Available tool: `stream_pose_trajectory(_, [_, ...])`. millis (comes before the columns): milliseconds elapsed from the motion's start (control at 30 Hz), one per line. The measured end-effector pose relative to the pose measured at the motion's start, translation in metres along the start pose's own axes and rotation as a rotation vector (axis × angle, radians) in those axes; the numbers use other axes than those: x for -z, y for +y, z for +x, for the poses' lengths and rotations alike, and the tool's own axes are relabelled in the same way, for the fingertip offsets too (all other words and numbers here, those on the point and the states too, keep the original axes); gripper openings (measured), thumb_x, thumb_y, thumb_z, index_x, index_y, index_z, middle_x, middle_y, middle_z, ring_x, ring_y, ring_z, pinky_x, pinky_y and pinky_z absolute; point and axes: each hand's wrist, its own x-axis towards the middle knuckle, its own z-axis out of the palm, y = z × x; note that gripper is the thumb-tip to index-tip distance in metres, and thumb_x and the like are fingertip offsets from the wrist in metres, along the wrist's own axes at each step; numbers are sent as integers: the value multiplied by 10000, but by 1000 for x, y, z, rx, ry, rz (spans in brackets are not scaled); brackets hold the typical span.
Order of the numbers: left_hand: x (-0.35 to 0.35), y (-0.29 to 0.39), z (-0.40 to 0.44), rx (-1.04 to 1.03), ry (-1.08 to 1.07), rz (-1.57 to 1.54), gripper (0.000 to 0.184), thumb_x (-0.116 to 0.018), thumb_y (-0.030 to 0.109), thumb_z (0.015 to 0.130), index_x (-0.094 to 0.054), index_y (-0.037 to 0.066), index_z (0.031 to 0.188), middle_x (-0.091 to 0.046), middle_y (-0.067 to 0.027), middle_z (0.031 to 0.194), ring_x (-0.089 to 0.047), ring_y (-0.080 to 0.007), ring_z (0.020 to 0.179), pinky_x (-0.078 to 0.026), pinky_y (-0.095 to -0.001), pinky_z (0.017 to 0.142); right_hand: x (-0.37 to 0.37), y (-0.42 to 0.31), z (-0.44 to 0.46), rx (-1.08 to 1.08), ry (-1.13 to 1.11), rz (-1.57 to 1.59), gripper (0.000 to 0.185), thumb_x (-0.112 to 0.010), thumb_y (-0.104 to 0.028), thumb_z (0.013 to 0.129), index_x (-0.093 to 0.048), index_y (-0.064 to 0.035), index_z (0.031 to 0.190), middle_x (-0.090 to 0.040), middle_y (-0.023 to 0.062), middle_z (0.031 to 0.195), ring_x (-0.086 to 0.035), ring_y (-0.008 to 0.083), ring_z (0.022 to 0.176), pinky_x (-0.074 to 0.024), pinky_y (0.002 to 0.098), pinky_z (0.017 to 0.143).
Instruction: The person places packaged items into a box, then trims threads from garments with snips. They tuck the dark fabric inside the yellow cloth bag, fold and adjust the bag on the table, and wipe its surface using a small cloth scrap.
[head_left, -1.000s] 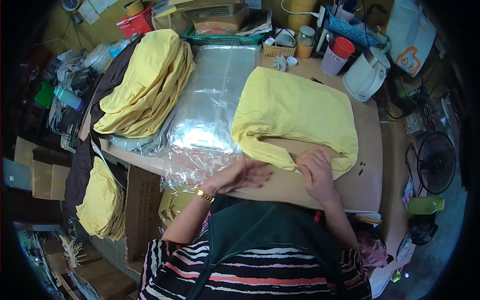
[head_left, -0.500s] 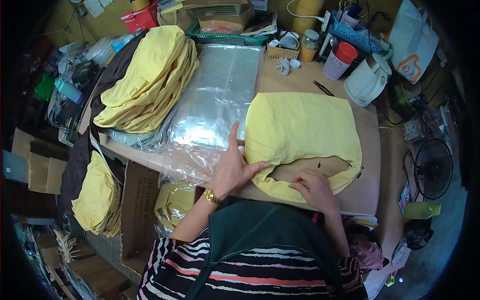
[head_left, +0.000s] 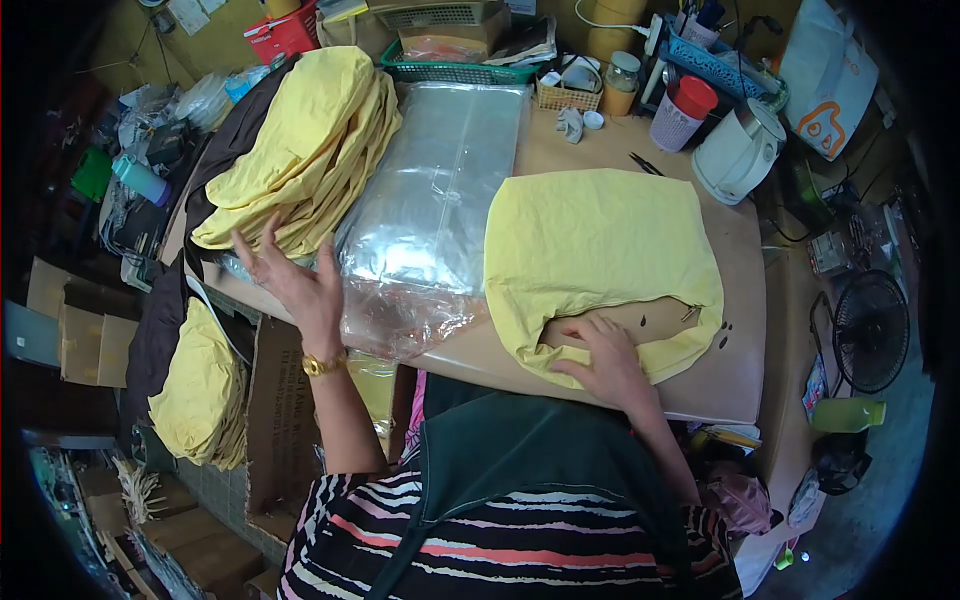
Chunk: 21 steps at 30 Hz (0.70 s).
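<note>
A yellow cloth bag (head_left: 605, 235) lies flat on the table, its looped strap (head_left: 535, 355) curving toward my body around an open gap. My right hand (head_left: 608, 362) rests at the near part of this strap, thumb on the cloth and fingers reaching over the gap, apart from the thumb. My left hand (head_left: 300, 295), with a gold watch on the wrist, is raised with spread fingers and holds nothing. It hovers by the near end of a pile of yellow cloth bags (head_left: 310, 150), left of the clear plastic sleeves (head_left: 435, 190).
Behind the bag stand a white kettle (head_left: 738, 155), a lilac cup (head_left: 675, 125), a wicker basket (head_left: 568, 95) and a green tray (head_left: 460, 73). Dark tweezers (head_left: 645, 163) lie near the kettle. More yellow cloth (head_left: 200, 385) hangs off the left edge, above a cardboard box (head_left: 275, 430).
My left hand has left the yellow bag and swung left to the pile, opening wide. My right hand stays by the strap, its fingers now straighter. The bag has shifted slightly.
</note>
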Motion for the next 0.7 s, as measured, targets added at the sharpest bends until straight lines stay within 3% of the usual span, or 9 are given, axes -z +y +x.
stream_pose_trajectory(33, [5,13,-1,-3,39,-46,352,-748,110,783,-596,26,1089,-584,-154,1145,-532,-254,1052,-430,-373,817,-3,-6,4,73,80,-37,229,-699,-249,818,-618,-42,875,-599,87,956,-548,279,989,-403,421,869])
stream_pose_trajectory(100, [13,23,-27,179,-425,-545,214,-696,105,857,-613,7,1028,-608,-151,1036,-575,-223,960,-455,-324,841,-18,0,6,185,53,-108,212,-689,-240,830,-614,-46,871,-603,87,921,-564,276,936,-413,418,842])
stream_pose_trajectory(133, [30,41,-24,567,-1092,-460,146,-633,143,912,-645,10,972,-639,-133,900,-607,-210,857,-486,-338,790,-22,2,8,296,32,-182,197,-679,-232,841,-611,-49,866,-607,88,887,-579,272,883,-423,416,814])
stream_pose_trajectory(167, [31,48,-33,507,-1449,-743,298,-563,277,970,-681,9,1024,-676,-137,860,-634,-209,819,-511,-359,787,-18,3,10,297,32,-186,197,-679,-232,841,-611,-49,866,-607,88,887,-579,272,883,-423,416,814])
stream_pose_trajectory(267, [1,71,-74,-15,-1907,-1081,616,-420,518,996,-546,20,1334,-615,-191,1251,-599,-245,1131,-450,-361,991,11,-4,20,249,179,14,157,-651,-205,875,-610,-53,874,-586,111,752,-585,299,758,-443,421,711])
stream_pose_trajectory(333, [-14,100,-89,136,-1881,-1453,701,-408,567,982,-450,11,1405,-571,-186,1317,-556,-283,1208,-435,-397,1021,34,-21,20,3,215,157,130,-619,-179,904,-597,-57,866,-559,135,649,-579,338,656,-436,446,606])
stream_pose_trajectory(400, [-26,135,-97,1119,-1482,-2322,655,-398,508,1006,-413,-10,1405,-553,-174,1328,-527,-289,1240,-441,-412,1042,48,-33,18,-47,236,166,123,-605,-169,915,-589,-61,856,-568,135,642,-579,343,639,-433,453,586])
stream_pose_trajectory(500, [-61,163,-89,1460,-1283,-2178,490,-409,391,1031,-489,-6,1306,-614,-158,1224,-593,-246,1154,-512,-395,980,54,-33,15,-50,359,49,128,-585,-157,929,-577,-68,837,-581,132,630,-575,350,595,-433,457,562])
stream_pose_trajectory(700, [-69,185,-80,1499,-1083,-1980,382,-417,310,1039,-515,-10,1222,-652,-133,1133,-658,-202,1022,-576,-342,875,58,-3,11,-60,635,-352,136,-608,-150,913,-577,-68,809,-581,122,610,-576,326,579,-444,443,573])
